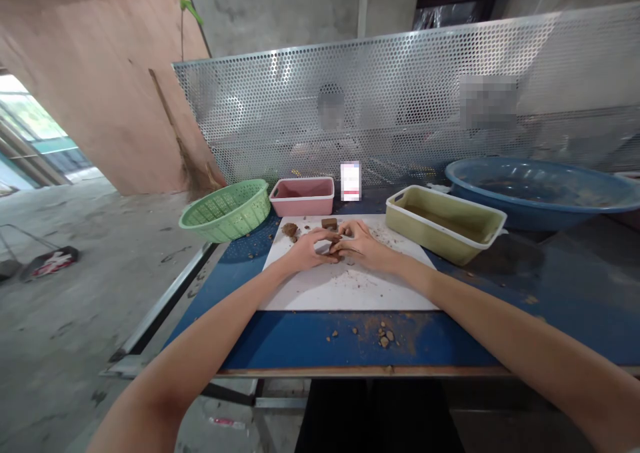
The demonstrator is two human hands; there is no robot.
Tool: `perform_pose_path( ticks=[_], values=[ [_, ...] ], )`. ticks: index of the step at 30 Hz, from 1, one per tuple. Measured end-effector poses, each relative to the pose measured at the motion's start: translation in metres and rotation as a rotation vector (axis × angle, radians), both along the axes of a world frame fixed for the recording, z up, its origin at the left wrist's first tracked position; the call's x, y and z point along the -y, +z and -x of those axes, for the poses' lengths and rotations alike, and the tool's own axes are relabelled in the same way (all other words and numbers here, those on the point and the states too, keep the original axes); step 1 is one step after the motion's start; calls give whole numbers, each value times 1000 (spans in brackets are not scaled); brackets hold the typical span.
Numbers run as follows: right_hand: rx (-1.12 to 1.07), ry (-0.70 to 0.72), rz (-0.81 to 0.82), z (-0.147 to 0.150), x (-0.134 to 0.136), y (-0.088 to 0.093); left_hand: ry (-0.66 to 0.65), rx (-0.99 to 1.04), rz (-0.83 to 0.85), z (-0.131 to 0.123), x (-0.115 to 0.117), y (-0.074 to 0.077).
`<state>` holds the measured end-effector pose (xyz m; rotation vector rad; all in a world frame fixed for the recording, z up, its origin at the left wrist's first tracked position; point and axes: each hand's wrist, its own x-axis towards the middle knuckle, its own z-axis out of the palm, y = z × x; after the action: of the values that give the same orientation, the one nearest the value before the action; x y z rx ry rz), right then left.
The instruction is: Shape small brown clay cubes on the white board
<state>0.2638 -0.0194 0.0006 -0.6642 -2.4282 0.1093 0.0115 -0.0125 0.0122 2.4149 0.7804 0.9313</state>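
Note:
My left hand [311, 250] and my right hand [364, 245] meet over a white board [310, 293], fingers curled around a lump of brown clay [336, 245]. Much of the lump is hidden behind the fingers, so its full shape cannot be made out. Just beyond my hands lies a small brown block [329, 223]. A rough brown clump [289, 229] sits near the board's far left corner. Brown crumbs are scattered over the board around both hands.
At the back stand a green basket [227, 229], a pink bin [303, 207], a lit phone-like screen [351, 183], a yellow-green bin [435, 233] and a wide blue basin [545, 216]. Behind them rises a perforated metal panel [400, 73]. Loose brown bits [385, 336] lie along the near table edge.

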Motion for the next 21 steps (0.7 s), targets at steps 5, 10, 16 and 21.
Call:
perform_pose_path(
  ticks=[5,10,16,21],
  values=[
    [0,11,35,4,-3,1,-4,2,17,1,-2,-1],
    [30,20,123,6,-5,2,-1,-12,26,2,-4,-3],
    [22,15,147,10,-4,5,-22,-5,39,2,-5,-3],
    [46,-22,128,11,-1,9,-34,-13,51,2,-2,-1]
  ],
)
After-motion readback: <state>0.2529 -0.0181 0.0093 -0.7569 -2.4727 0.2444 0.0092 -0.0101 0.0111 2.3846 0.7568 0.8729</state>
